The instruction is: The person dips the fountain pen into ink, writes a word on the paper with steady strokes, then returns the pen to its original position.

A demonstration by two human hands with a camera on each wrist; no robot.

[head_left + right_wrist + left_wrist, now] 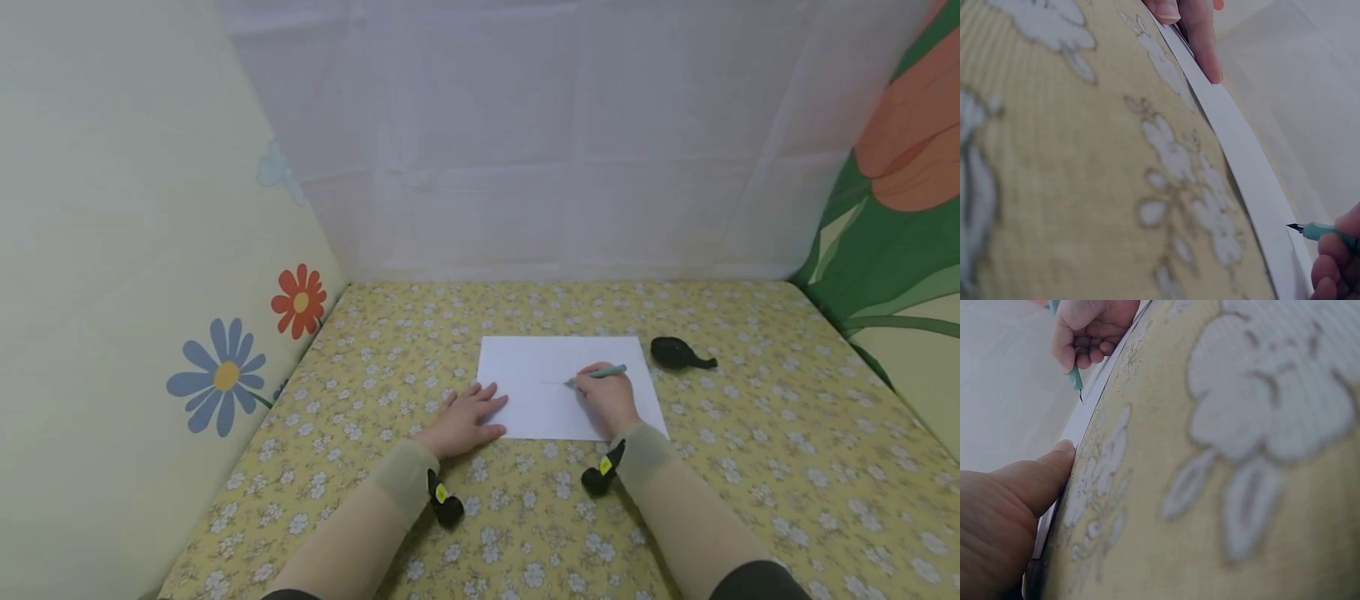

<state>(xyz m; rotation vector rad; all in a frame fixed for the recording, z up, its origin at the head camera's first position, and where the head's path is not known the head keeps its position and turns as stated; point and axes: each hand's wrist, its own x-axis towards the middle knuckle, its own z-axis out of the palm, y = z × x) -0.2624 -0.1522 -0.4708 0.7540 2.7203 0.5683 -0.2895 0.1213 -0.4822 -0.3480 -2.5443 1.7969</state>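
Observation:
A white sheet of paper (525, 358) lies on the flowered cloth, and a faint thin line (551, 382) crosses its middle. My right hand (609, 398) pinches a teal pen (611, 371) with a dark pointed tip. In the head view the tip is at the right end of that line. The pen (1317, 231) also shows in the right wrist view, slanting in from the right edge. My left hand (467, 421) rests with fingers spread over the paper's left edge, thumb (1041, 481) near the lower corner.
To the right of the paper lies a black, rounded object (675, 353) with a narrow tail. Yellow flowered cloth (375, 375) covers the table. A white sheet (525, 167) hangs behind, and printed flower panels stand at both sides. Each wrist wears a small black camera (447, 507).

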